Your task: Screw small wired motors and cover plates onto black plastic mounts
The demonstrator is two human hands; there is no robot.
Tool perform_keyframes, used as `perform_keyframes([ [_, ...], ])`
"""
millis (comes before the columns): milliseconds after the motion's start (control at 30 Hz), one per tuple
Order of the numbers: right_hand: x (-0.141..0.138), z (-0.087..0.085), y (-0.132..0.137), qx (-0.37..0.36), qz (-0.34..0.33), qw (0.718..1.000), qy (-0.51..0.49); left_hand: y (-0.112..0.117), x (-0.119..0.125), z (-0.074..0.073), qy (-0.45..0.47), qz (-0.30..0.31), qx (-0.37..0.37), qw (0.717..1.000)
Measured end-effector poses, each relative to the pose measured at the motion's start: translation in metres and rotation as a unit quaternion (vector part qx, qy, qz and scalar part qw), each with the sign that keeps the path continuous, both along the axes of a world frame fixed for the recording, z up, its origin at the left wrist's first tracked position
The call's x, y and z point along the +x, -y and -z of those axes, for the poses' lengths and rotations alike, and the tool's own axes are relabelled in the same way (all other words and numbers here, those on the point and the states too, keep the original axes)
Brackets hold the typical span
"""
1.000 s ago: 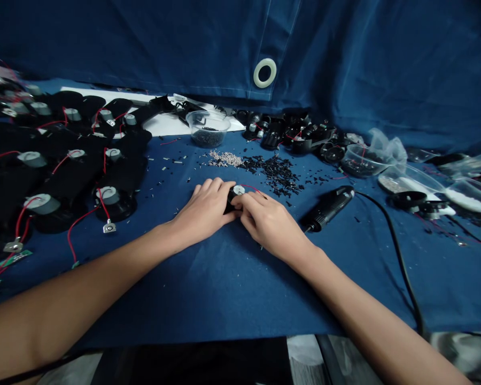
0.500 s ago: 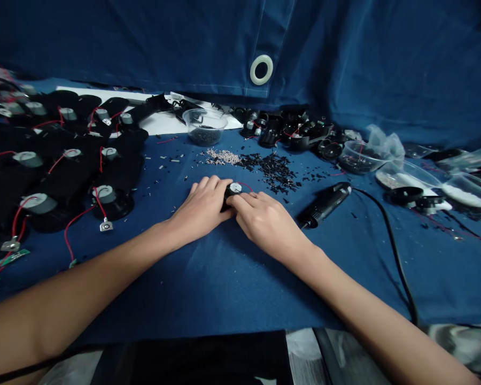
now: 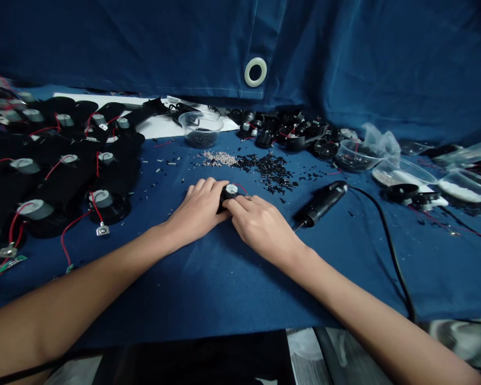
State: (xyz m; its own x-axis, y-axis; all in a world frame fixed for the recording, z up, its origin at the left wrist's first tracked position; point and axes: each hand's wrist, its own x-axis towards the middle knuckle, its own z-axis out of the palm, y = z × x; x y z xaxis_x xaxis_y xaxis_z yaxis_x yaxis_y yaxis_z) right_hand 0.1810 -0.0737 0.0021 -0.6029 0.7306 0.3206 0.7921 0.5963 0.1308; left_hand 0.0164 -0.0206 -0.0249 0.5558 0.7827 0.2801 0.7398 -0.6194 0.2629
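Left hand [image 3: 198, 208], right hand [image 3: 262, 230] edged leftward; black housing [image 3: 223, 200] half-hidden.

Here's the tally, folks! Two hands are working right now, the left hand [image 3: 196, 208] and the right hand [image 3: 262, 227], and they're sharing just one black motor unit [image 3: 228, 193]. Over on the left, at least ten more black motor units [image 3: 36, 209] are sitting in the pack. Four clear plastic containers [image 3: 200, 130] are lining the back and right, one corded black tool [image 3: 320, 203] is lying alone, and one pale grommet [image 3: 255, 72] is showing in the blue cloth [image 3: 344, 53]!
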Motion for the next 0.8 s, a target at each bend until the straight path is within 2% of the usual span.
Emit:
perform_keyframes([
  [200, 0.0002, 0.0029, -0.0041, -0.039, 0.01, 0.995, -0.095, -0.0022, 0.0001, 0.0003, -0.001, 0.001, 0.006, 1.0],
  [433, 0.0069, 0.0028, -0.0087, -0.084, -0.01, 0.979, -0.184, -0.0017, -0.0005, -0.0006, -0.007, 0.008, 0.009, 1.0],
  [600, 0.0076, 0.0012, -0.008, -0.067, 0.009, 0.978, -0.198, -0.0027, -0.0015, 0.0012, -0.001, 0.014, 0.014, 1.0],
  [800, 0.0068, 0.0026, -0.0091, -0.074, 0.001, 0.984, -0.161, -0.0026, -0.0019, 0.003, -0.001, 0.015, 0.014, 1.0],
])
